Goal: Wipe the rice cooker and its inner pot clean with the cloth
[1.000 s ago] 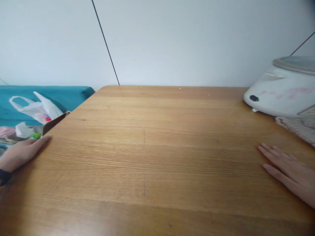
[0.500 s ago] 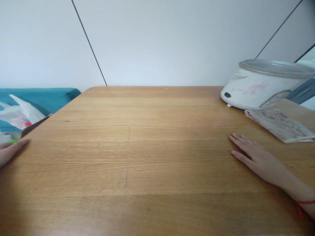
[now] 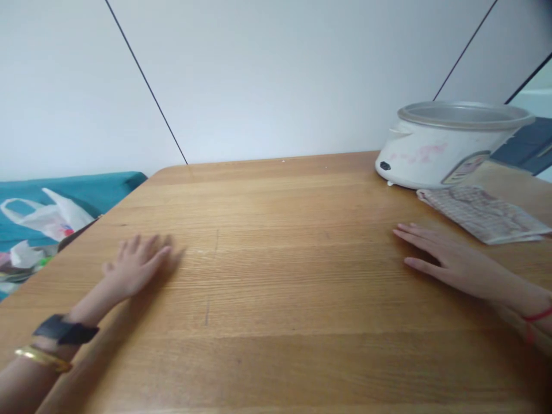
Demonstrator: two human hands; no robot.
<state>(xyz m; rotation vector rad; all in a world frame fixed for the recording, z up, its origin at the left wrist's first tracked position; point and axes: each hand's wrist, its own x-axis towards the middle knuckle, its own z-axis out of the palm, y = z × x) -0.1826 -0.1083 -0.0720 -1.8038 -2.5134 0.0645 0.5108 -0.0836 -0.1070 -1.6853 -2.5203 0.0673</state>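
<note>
Both the bare left hand [image 3: 134, 269], fingers splayed, and bare right hand [image 3: 455, 261], thumb spread from closer fingers, hold nothing and work best level over the brown, rectangular wooden table [image 3: 284, 293].

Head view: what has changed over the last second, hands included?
The left hand has moved from the left edge of the table inward over the tabletop, to the right; whether it touches the wood is unclear. The camera has turned to the right. Neither hand has picked anything up. The right hand, white cooker, folded cloth and plastic bag appear to have stayed put.
</note>
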